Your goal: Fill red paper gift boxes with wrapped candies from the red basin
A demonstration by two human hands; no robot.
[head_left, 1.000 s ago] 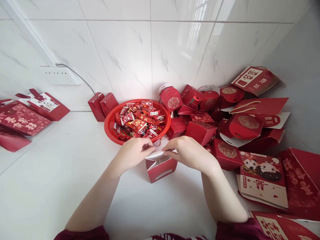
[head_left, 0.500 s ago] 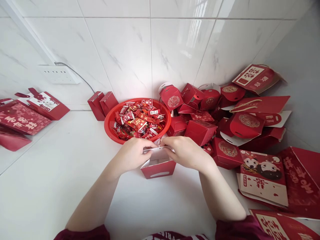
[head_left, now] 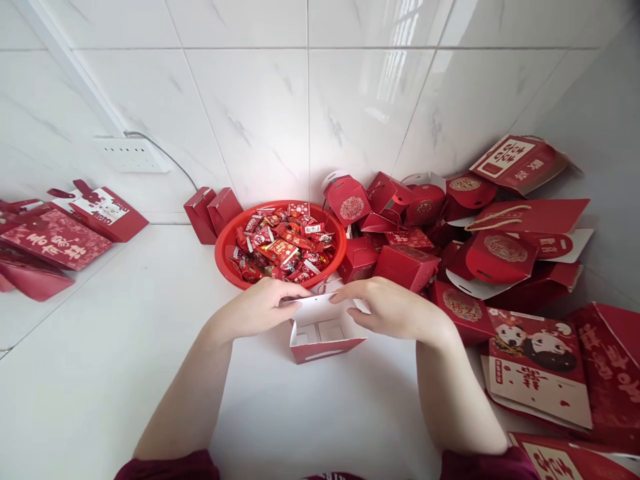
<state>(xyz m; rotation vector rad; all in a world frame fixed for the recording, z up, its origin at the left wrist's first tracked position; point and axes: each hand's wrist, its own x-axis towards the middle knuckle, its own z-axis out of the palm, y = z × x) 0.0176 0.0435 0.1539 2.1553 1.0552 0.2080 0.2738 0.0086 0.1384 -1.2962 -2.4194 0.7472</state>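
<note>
A small red gift box [head_left: 327, 351] with a white inside stands on the white counter, its top open toward me. My left hand [head_left: 260, 308] is closed on its rear flap, thumb in front and fingers behind. My right hand [head_left: 387, 307] grips the box's right rear side, with the forefinger at the flap and the thumb at the right wall. A thin twisted cord [head_left: 327, 285] shows behind the flap. No sweets are visible inside the box. Just behind it sits a red plastic basket [head_left: 225, 265] filled with wrapped sweets [head_left: 283, 250].
Folded red gift boxes [head_left: 407, 267] are heaped on the right, beside printed paper bags [head_left: 540, 367]. Two closed red boxes [head_left: 213, 215] stand left of the basket. More red packets [head_left: 60, 237] lie far left. A socket strip [head_left: 133, 155] is on the tiled wall.
The box's mouth has widened, showing more of its inside. My right hand has moved right, its thumb shifting from the flap to the right wall. The view has shifted slightly.
</note>
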